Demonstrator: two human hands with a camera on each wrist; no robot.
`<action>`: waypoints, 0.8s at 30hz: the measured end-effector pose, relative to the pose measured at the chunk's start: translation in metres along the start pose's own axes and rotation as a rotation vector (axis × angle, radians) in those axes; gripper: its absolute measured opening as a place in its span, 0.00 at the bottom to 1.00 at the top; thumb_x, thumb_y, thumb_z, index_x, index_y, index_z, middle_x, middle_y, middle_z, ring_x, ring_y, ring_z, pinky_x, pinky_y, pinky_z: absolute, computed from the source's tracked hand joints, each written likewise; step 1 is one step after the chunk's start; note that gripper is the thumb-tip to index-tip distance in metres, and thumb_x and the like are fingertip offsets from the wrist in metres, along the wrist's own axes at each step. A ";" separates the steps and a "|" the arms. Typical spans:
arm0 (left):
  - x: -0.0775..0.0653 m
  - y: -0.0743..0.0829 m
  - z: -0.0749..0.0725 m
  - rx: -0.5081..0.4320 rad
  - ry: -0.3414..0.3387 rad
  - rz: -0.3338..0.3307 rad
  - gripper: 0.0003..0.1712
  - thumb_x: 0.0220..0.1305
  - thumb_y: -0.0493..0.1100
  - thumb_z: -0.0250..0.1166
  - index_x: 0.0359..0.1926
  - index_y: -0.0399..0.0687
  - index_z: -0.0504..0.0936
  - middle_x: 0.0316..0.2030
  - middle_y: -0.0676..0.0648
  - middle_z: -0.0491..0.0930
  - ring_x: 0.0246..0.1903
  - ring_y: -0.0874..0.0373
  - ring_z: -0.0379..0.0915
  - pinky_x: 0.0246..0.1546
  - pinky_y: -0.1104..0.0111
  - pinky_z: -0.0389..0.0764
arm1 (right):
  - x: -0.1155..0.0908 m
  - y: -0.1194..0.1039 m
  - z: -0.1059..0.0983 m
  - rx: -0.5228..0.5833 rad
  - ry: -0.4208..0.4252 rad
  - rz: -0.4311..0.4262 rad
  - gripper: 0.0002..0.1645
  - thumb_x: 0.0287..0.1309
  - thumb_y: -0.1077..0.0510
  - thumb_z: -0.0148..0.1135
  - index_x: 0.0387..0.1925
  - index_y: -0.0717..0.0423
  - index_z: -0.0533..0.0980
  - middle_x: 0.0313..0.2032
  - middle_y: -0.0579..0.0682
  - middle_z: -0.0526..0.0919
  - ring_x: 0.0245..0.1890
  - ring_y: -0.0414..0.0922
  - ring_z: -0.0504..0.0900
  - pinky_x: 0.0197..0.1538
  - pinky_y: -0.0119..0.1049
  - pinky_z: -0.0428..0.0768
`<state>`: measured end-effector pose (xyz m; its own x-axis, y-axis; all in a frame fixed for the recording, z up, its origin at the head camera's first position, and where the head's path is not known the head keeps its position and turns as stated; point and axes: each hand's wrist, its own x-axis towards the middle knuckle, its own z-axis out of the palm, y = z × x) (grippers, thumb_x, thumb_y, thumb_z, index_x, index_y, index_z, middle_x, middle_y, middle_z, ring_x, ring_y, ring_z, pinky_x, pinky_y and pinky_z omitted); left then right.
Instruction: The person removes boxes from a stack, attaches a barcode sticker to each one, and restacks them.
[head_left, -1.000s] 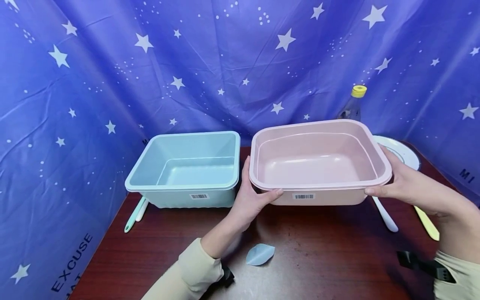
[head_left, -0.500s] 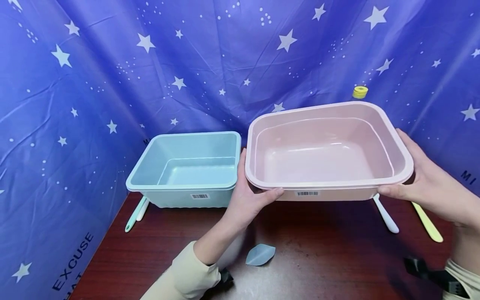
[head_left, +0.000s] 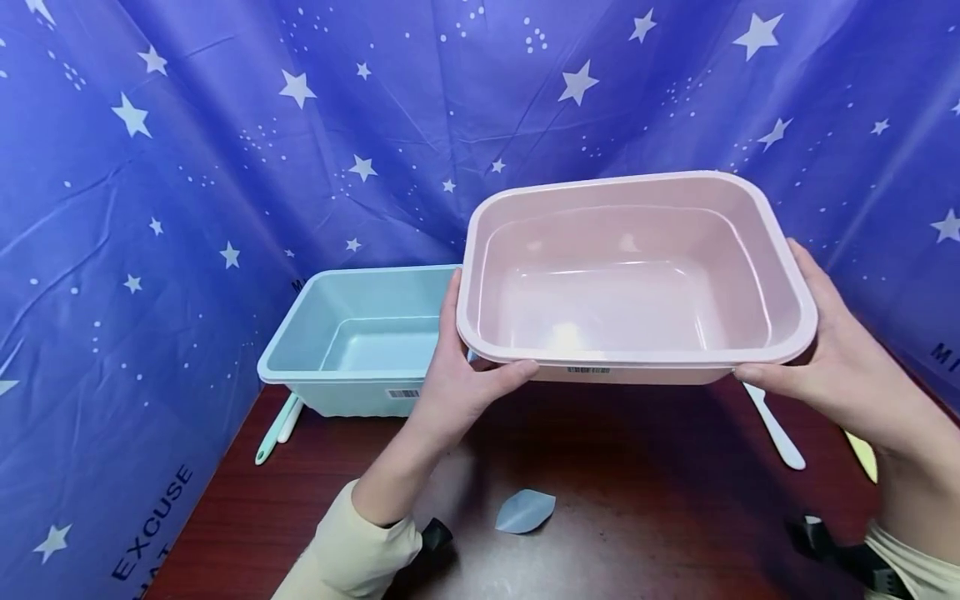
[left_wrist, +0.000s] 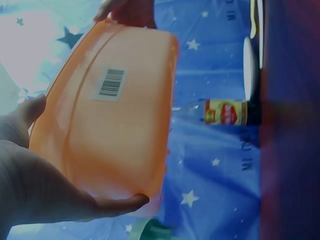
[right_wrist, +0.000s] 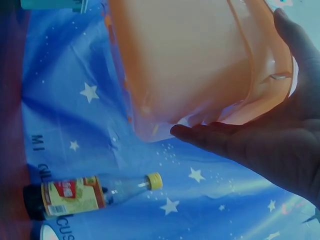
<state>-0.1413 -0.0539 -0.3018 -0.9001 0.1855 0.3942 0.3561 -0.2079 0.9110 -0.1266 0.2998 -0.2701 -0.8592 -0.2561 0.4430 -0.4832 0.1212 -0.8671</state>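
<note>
A pink plastic basin (head_left: 615, 312) is raised off the table, its inside facing the head camera and its front rim lower than the back. My left hand (head_left: 465, 371) grips its left end, thumb along the front below the rim. At the other end my right hand (head_left: 840, 346) holds it the same way. Both wrist views show the basin's outside, looking orange, with a barcode label (left_wrist: 111, 84) on one long side. A light blue basin (head_left: 341, 402) stands on the table just left of my left hand, its right end hidden behind that hand and the pink basin.
On the dark red table (head_left: 637, 475) lie a leaf-shaped blue-grey piece (head_left: 526, 511), a white handle (head_left: 780, 433), a yellow handle (head_left: 862, 457) and a green handle (head_left: 274, 432). A labelled bottle (right_wrist: 75, 195) with a yellow cap stands behind, near a plate (left_wrist: 248, 69). Starry blue cloth (head_left: 420, 108) surrounds the table.
Both hands have lifted the pink basin up and toward the camera, then shifted it left over the light blue basin's right end. It now covers the bottle and plate in the head view.
</note>
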 end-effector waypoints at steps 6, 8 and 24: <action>0.003 0.009 -0.016 0.025 0.021 -0.047 0.70 0.50 0.30 0.76 0.80 0.70 0.40 0.76 0.47 0.51 0.67 0.37 0.60 0.55 0.55 0.79 | 0.012 0.000 0.016 0.037 -0.018 -0.039 0.70 0.36 0.85 0.68 0.79 0.51 0.50 0.66 0.64 0.61 0.54 0.50 0.73 0.47 0.26 0.77; 0.004 0.011 -0.022 0.016 0.019 -0.045 0.70 0.50 0.29 0.75 0.80 0.71 0.40 0.76 0.46 0.52 0.67 0.36 0.61 0.54 0.57 0.79 | 0.016 0.001 0.021 0.061 -0.026 -0.045 0.69 0.37 0.85 0.68 0.79 0.51 0.49 0.66 0.65 0.61 0.54 0.51 0.72 0.47 0.27 0.77; 0.007 0.028 -0.072 0.067 0.043 0.001 0.66 0.53 0.27 0.72 0.81 0.65 0.40 0.76 0.48 0.54 0.70 0.38 0.56 0.55 0.61 0.79 | 0.052 -0.001 0.069 0.128 -0.024 -0.081 0.66 0.41 0.81 0.70 0.78 0.49 0.51 0.68 0.60 0.62 0.58 0.56 0.70 0.51 0.29 0.79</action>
<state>-0.1560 -0.1272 -0.2823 -0.9092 0.1440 0.3906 0.3715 -0.1425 0.9174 -0.1588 0.2201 -0.2621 -0.8133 -0.2828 0.5085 -0.5242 -0.0232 -0.8513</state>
